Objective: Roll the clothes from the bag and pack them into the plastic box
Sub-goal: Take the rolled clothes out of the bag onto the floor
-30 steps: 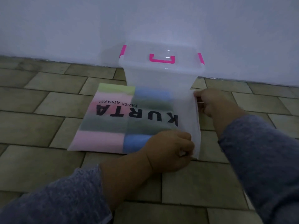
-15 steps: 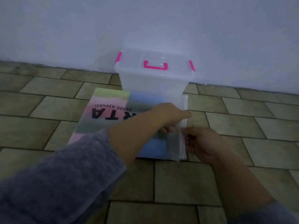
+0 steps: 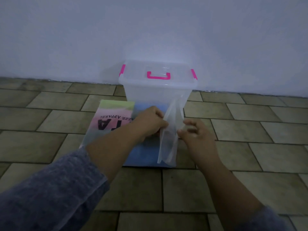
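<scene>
The bag [image 3: 116, 120] lies flat on the floor [image 3: 50, 147], touching the plastic box [image 3: 158, 92]. Clothes [image 3: 145, 152] w/ pink, green & blue folds are all inside. Nothing rolled yet; box lid is on. Left hand [image 3: 148, 122] pinches the bag's flap [image 3: 170, 130] up. Right hand [image 3: 195, 132] fingers curl loose, just beside it.

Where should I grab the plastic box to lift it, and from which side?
Probably by the pink handle on the plastic box, reaching down from above: its loop lies flat in the closed lid, and the side clips look latched.
</scene>
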